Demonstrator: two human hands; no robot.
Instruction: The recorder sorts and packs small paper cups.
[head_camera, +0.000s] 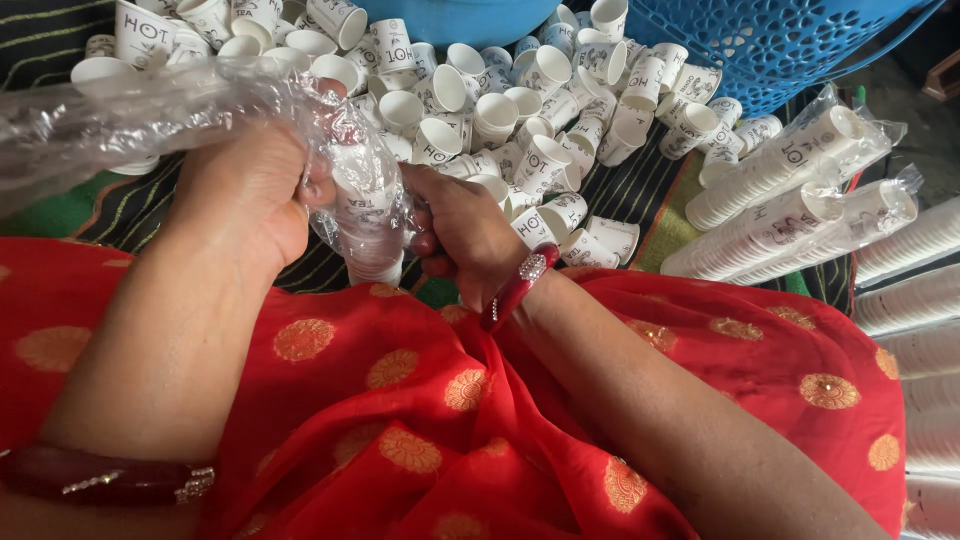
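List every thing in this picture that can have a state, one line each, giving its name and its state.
Left hand: closed on the plastic sleeve.
Right hand: gripping the same sleeve.
Plastic sleeve: crumpled, cups still inside.
Loose paper cups: scattered, mostly tipped over.
Wrapped cup stacks: lying sideways in plastic.
Blue basket: contents unseen.

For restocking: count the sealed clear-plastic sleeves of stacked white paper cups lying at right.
2 fully visible: the upper sleeve and the lower sleeve beside it. More white cup stacks run off the right edge; their wrapping is unclear.
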